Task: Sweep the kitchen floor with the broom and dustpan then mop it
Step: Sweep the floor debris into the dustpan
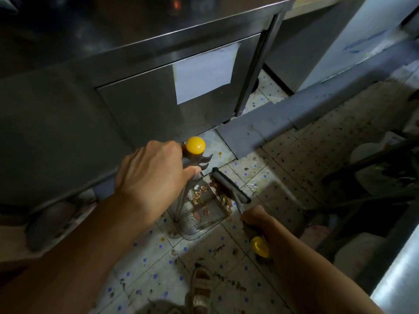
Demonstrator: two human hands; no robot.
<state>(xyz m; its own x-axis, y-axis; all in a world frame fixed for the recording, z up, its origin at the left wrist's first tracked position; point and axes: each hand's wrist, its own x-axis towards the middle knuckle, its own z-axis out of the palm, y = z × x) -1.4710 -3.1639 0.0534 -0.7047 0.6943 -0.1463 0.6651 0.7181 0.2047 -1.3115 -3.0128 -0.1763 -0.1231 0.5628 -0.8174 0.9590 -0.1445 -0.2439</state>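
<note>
Head view, looking down at the floor. Your left hand (152, 177) grasps the upright dustpan handle (192, 159) just below its yellow knob (195, 145), fingers curled round the shaft and the thumb tip showing at the hand's 3 o'clock side. The dustpan (199, 214) sits on the tiled floor (244, 171) at 6 o'clock of the knob, its tray holding scraps (199, 196) of brown and pale litter. Your right hand (256, 217) is clenched on the broom handle (241, 207), at 3 o'clock of the tray; the handle's yellow end cap (260, 247) shows at 6 o'clock of that hand, beside the wrist. The broom head (230, 185) lies at the tray's open edge, at 1 o'clock of the tray, with litter touching its bristles. More specks of litter lie on the tiles at 6 o'clock, near your sandalled foot (200, 288). A steel cabinet (136, 105) fills 10 to 12 o'clock, with a white paper sheet (205, 73) stuck on its door. A grey bar (301, 114) runs across the floor from 12 toward 2 o'clock. Dark objects at 3 o'clock are too dim to identify.
</note>
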